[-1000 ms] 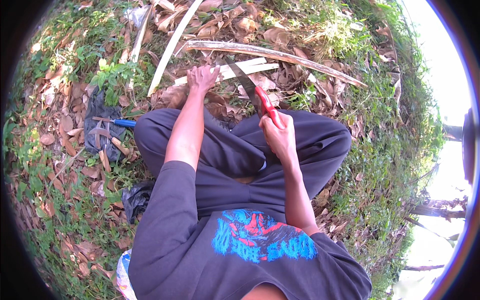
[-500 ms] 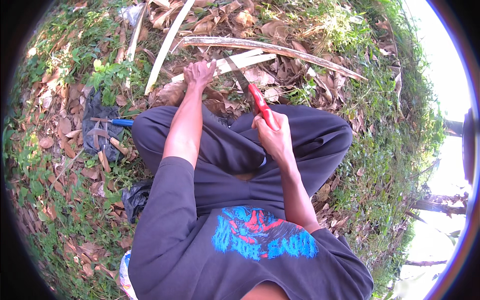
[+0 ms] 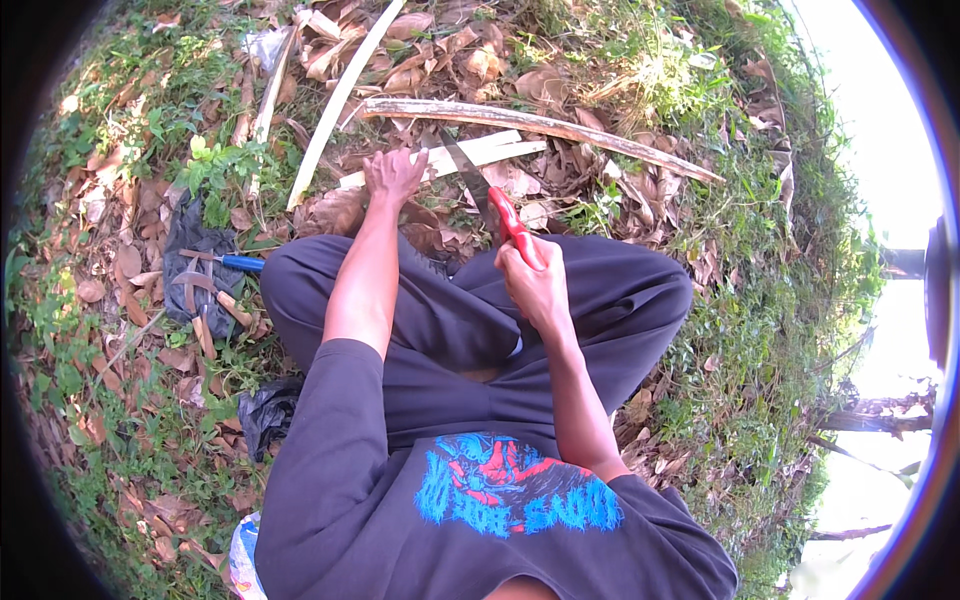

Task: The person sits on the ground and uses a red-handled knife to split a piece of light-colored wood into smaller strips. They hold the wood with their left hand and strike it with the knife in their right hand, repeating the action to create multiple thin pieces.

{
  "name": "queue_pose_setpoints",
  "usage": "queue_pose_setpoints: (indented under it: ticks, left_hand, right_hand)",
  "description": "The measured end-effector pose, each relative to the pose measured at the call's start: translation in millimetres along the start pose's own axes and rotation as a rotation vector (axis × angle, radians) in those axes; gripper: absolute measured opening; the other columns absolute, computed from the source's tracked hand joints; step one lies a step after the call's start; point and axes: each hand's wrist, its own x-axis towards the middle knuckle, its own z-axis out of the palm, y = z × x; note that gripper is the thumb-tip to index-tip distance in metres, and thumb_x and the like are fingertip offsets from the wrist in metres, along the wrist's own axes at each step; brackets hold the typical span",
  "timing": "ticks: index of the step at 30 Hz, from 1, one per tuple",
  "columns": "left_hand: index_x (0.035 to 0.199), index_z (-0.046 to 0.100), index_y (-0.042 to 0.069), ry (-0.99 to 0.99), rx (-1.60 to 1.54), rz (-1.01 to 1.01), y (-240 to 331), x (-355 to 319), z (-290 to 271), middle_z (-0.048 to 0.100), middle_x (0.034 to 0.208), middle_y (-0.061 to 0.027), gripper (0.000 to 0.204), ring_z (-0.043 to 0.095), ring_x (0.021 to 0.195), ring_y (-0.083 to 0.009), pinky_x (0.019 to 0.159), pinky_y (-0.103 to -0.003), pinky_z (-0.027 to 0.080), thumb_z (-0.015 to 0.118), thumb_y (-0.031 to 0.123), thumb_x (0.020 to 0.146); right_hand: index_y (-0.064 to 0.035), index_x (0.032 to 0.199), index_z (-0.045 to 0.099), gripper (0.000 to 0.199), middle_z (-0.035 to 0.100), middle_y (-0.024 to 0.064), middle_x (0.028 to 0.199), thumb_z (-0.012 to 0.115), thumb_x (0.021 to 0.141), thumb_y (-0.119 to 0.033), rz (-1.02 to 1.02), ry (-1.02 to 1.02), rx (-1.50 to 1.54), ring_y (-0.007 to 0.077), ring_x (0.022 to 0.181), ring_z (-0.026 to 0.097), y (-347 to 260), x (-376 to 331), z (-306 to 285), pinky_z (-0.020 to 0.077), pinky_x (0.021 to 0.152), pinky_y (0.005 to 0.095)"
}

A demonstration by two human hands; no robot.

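The hand saw (image 3: 505, 212) has a red handle and a dark, tapering blade. Two flat, pale wood strips (image 3: 493, 148) lie side by side, nearly parallel. The saw blade crosses the strips obliquely; their ends project to the right of the blade.

You've got 2 hands: 1 L hand (image 3: 393, 178), 1 R hand (image 3: 538, 285). You've 1 red-handled saw (image 3: 508, 215) & 2 short pale strips (image 3: 512, 154). Long strips, you see 3: 1 pale long strip (image 3: 349, 94), 1 streaked long strip (image 3: 540, 123), 1 narrow long strip (image 3: 271, 95). Tools to your L: 1 blue-handled tool (image 3: 241, 263), 2 wood-handled tools (image 3: 234, 307). Blk plastic bags (image 3: 266, 412): 2. Dry leaves (image 3: 545, 85): too many to ct.
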Motion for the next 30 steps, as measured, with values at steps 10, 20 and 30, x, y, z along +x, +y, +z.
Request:
queue_pose_setpoints:
  ticks: [10,20,30]
  left_hand:
    - [0.097,0.073,0.012,-0.039,0.007,-0.011,-7,2,7,0.074,0.098,-0.0128,0.056,0.066,0.101,-0.0337,0.096,-0.054,0.038,0.04,0.057,0.096]
    - [0.098,0.073,0.013,0.025,-0.015,0.077,-9,-6,6,0.073,0.1,-0.0127,0.056,0.065,0.102,-0.0335,0.094,-0.053,0.038,0.041,0.059,0.095]
    - [0.104,0.073,0.014,-0.075,0.038,0.026,-3,-4,-4,0.072,0.104,-0.0158,0.06,0.065,0.103,-0.0348,0.092,-0.052,0.041,0.039,0.062,0.095]
  right_hand:
    - [-0.0019,0.073,0.058,0.019,0.047,-0.003,0.053,0.053,0.09,-0.01,0.058,-0.035,0.063,0.0042,0.044,0.041,1,-21,-12,0.0329,0.043,0.0238]
    - [-0.0015,0.069,0.061,0.022,0.049,-0.0032,0.054,0.056,0.089,-0.01,-0.03,0.023,-0.036,0.0035,0.05,0.043,5,-33,1,0.0337,0.047,0.0256]
    - [0.0066,0.074,0.056,0.023,0.049,0.0225,0.056,0.059,0.085,-0.013,-0.064,0.069,-0.096,0.0185,0.049,0.049,7,-20,12,0.0428,0.054,0.0402]
